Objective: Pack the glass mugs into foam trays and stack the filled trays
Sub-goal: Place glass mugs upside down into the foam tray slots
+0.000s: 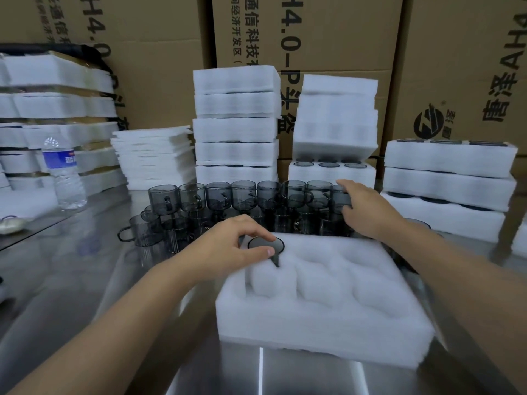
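A smoked-glass seated mug (265, 244) sits sunk in the far-left pocket of the white foam tray (328, 323), with only its dark rim and the top of its handle showing above the foam. The handle points toward the person, into a slot cut in the foam. The tray's other pockets hold nothing. It lies on the steel desk (71, 275), directly in front of the person.

The left hand (228, 243) is on the seated mug. Its grip is narrow, with the thumb at the near edge of the rim and the fingers curled over the far edge.

The right hand (362, 206) reaches past the tray's far edge. Its grip is curved over and round the end mug (340, 199), at the right of the upper row.

That row belongs to a cluster of loose mugs (216, 195) just behind the tray, stacked two high, with handles turned various ways.

Behind the cluster stand a tall stack of filled trays (235, 129) and a second tray stack (336, 124), tilted at the top. A third stack (447, 178) stands to the right, with mug rims visible in its top tray. To the left are a pile of thin foam sheets (154, 155), a plastic water bottle (64, 178) and more foam stacks (57, 109). Printed cardboard boxes (328, 32) form the back wall.
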`<state>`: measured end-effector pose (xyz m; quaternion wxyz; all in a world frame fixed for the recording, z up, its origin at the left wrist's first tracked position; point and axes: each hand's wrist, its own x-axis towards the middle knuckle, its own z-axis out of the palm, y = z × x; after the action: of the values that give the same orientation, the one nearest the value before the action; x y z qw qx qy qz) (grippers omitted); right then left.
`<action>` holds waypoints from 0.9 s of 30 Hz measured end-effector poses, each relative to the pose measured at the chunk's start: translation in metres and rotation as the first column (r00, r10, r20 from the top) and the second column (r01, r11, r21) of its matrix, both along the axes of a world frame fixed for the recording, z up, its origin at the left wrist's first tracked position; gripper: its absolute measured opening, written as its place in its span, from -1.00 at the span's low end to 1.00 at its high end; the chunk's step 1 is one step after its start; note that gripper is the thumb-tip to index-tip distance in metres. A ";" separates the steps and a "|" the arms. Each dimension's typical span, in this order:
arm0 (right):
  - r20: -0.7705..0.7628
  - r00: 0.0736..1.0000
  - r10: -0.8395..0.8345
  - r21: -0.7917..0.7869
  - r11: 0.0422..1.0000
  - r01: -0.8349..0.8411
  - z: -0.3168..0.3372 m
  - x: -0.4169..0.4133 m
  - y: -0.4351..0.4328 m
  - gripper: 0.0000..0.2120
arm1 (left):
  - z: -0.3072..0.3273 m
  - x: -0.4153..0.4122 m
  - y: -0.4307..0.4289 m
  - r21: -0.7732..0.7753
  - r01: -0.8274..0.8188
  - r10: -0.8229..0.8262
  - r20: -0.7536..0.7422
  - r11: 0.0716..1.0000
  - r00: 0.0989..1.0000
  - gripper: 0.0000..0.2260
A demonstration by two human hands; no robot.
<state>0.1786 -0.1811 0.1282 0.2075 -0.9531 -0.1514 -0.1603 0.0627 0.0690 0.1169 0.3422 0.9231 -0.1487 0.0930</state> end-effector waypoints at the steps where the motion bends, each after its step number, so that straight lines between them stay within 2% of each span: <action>1: 0.030 0.999 -0.017 -0.008 1.000 0.018 -0.001 0.000 0.002 -0.45 | 0.000 0.000 0.000 -0.001 -0.002 0.002 0.001 1.000 1.000 -0.82; 5: 0.165 0.984 -0.067 0.015 0.998 0.066 -0.002 -0.004 0.005 -0.58 | 0.000 -0.002 0.000 -0.008 -0.002 0.002 -0.006 1.000 1.000 -0.83; 9: 0.197 0.977 -0.079 -0.004 0.997 0.081 0.009 -0.015 0.008 -0.69 | 0.002 -0.004 0.000 0.020 0.009 -0.009 -0.003 1.000 1.000 -0.85; 11: 0.247 0.966 -0.082 0.043 0.996 0.073 0.019 -0.024 0.010 -0.75 | 0.002 -0.004 0.000 0.044 0.005 -0.004 -0.005 0.999 1.000 -0.85; 14: 0.344 0.937 -0.052 0.231 0.973 -0.031 0.033 -0.043 0.019 -0.73 | 0.003 -0.005 -0.001 0.084 0.000 0.000 0.001 0.996 1.000 -0.84; 16: 0.330 0.944 0.012 0.432 0.887 -0.162 0.034 -0.061 0.030 -0.68 | 0.005 -0.007 -0.001 0.105 0.000 0.000 0.000 0.994 1.000 -0.84; 17: 0.344 0.938 0.050 0.478 0.850 -0.221 0.030 -0.072 0.037 -0.67 | 0.006 -0.008 -0.002 0.131 -0.007 0.006 0.007 0.991 1.000 -0.84; 18: 0.408 0.909 0.080 0.449 0.849 -0.276 0.022 -0.081 0.043 -0.68 | 0.007 -0.009 -0.004 0.180 -0.028 0.021 0.039 0.983 0.999 -0.83; 20: 0.606 0.785 0.126 0.198 0.932 -0.302 0.007 -0.095 0.051 -0.71 | 0.006 -0.010 -0.013 0.235 -0.111 0.074 0.161 0.966 0.984 -0.78; 21: 0.694 0.705 0.146 0.079 0.958 -0.276 0.001 -0.097 0.053 -0.72 | 0.005 -0.011 -0.020 0.167 -0.145 0.110 0.204 0.975 0.973 -0.72; 23: 0.775 0.611 0.163 0.015 0.961 -0.276 0.000 -0.095 0.051 -0.73 | 0.005 -0.013 -0.035 -0.190 -0.114 0.140 0.130 0.975 0.982 -0.58; 25: 0.803 0.575 0.160 0.020 0.955 -0.295 0.001 -0.098 0.049 -0.73 | 0.006 -0.014 -0.044 -0.567 -0.022 0.036 0.013 0.823 0.999 -0.41; 27: 0.802 0.564 0.197 -0.004 0.946 -0.325 -0.002 -0.102 0.049 -0.73 | 0.008 -0.011 -0.041 -0.777 -0.014 -0.042 -0.052 0.630 0.998 -0.29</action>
<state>0.0761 -0.1317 0.1262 0.2086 -0.7314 -0.3549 -0.5436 0.0516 0.0282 0.1247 0.7113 0.6874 -0.0903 0.1151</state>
